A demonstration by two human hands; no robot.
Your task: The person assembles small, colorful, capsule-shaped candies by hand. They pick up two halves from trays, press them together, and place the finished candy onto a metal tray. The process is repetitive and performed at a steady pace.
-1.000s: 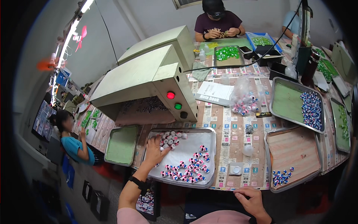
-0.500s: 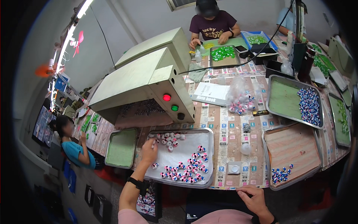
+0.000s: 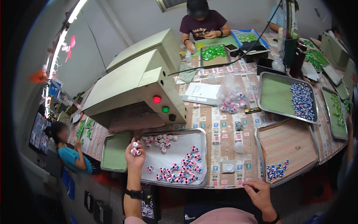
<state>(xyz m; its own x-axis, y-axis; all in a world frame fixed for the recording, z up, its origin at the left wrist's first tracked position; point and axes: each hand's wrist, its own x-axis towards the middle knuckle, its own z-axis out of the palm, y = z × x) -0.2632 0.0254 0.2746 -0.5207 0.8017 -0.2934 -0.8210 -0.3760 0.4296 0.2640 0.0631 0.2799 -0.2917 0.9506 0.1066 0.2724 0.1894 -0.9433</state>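
Small pink-and-white capped pieces point(image 3: 135, 148): held as a little cluster in left hand point(image 3: 135, 154), raised just above left edge of steel tray point(image 3: 201, 156). Left grip partly closed, fingers curled round several pieces, a few showing between fingertips. Right hand point(image 3: 257, 192) rests at front edge of bench point(image 3: 220, 123), to the right of steel tray; fingers loosely curled, nothing visibly held.

Handling guidance, by judgement:
- Keep left hand over steel tray, not beyond its rim, so any dropped piece lands inside.
- Hold grip cupped rather than pinched; round pieces likely roll out between fingers if squeezed.
- Take a modest handful only; an overfull grip probably sheds pieces onto green-lined tray point(image 3: 115, 153) left of steel tray.
- Draw from loose group point(image 3: 160, 141) at far side of steel tray, or from denser band point(image 3: 179, 171) at its near side, without scattering either.
- Avoid knocking beige machine housing point(image 3: 141, 89) overhanging far-left corner of steel tray.
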